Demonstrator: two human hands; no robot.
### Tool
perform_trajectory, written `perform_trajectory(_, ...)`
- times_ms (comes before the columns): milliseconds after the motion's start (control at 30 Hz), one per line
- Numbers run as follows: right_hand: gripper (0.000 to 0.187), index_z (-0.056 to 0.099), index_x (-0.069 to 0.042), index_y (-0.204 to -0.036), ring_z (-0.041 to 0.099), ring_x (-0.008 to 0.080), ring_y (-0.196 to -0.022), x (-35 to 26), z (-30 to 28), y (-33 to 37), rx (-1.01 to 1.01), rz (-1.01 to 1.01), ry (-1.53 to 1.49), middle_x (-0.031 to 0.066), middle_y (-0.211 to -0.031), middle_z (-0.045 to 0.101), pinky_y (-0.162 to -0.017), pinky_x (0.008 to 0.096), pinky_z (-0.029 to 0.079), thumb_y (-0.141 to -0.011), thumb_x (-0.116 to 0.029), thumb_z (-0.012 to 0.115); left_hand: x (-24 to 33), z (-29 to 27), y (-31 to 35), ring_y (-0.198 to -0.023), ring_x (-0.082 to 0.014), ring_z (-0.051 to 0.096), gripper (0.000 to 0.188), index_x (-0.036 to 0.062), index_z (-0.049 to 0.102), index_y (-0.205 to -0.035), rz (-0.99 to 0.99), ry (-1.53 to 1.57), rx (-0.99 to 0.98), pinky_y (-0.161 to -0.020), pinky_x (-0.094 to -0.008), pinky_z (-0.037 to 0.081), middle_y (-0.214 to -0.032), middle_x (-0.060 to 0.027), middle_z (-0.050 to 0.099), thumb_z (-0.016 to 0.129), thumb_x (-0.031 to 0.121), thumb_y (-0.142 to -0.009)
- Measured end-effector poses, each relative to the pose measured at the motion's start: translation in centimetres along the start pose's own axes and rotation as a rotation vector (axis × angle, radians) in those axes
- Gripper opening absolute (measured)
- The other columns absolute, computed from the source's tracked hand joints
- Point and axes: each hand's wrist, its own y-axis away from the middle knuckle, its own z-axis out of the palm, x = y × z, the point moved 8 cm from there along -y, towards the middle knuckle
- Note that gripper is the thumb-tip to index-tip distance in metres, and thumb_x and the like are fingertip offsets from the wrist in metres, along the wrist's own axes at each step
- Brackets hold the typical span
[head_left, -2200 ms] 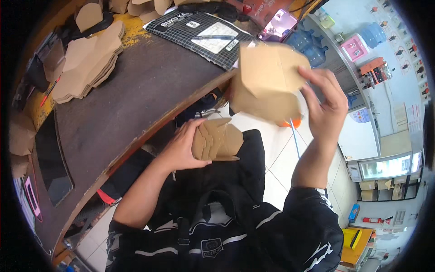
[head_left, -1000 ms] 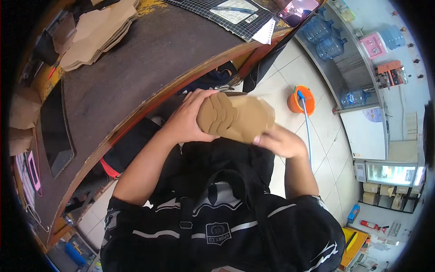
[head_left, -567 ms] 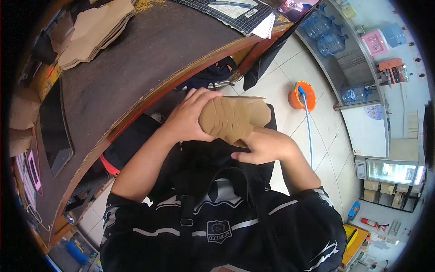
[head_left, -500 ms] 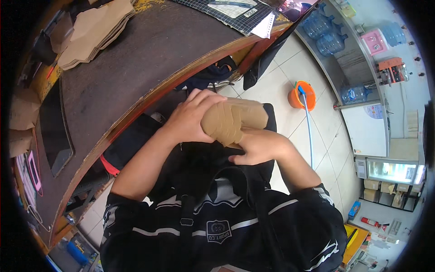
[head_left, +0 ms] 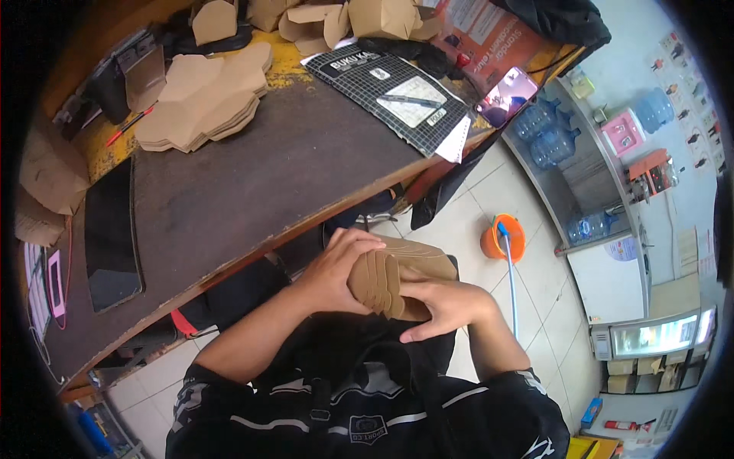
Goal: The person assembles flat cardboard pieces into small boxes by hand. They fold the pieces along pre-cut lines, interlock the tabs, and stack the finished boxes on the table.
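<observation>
Free room over dark tabletop [head_left: 294, 130] between cardboard stack [head_left: 208, 96] and checked book [head_left: 355, 80], table edge [head_left: 269, 244] in left hand's [head_left: 336, 273] way

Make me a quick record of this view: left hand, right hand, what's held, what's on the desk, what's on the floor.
Left hand: the left hand grips the layered, rounded-flap end
Right hand: the right hand has fingers against the open side, tips hidden, thumb apart
Held: nested brown cardboard boxes, above the lap
Desk: on the desk, flat cardboard blanks stacked, a checkered notebook with a pen on it, a phone
Floor: orange bucket, with a light-blue pole crossing its rim
</observation>
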Motion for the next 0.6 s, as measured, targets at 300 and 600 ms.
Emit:
perform_trajectory(300, 0.044, 0.062, 0.0, -0.135, 0.068, 0.0178, -0.113, -7.0, -23.8, -5.9, 0.517, -0.042, 0.263, 0.0094, -0.121, 0.071, -0.099, 0.0354, 0.055, -0.096, -0.015, 0.075, -4.4, 2.3, 1.0, -0.124, -0.0435, 0.059, 0.104, 0.0075, 0.042, -0.143, -0.403, -0.055, -0.313, -0.103, -0.0489, 0.049, -0.131, -0.0234, 0.059, 0.098, 0.043, -0.063)
perform_trajectory(600, 0.035, 0.068, -0.005, -0.127, 0.065, 0.0358, -0.111, -17.2, -34.5, -24.0, 1.394, -0.477, 1.227, 0.0168, -0.118, 0.069, -0.098, 0.0482, 0.05, -0.094, -0.017, 0.071, -9.5, 4.3, 2.5, -0.129, -0.0424, 0.06, 0.112, 0.0045, 0.037, -0.148, -0.566, 0.066, -0.463, -0.106, -0.0475, 0.048, -0.137, -0.0264, 0.06, 0.099, 0.047, -0.065)
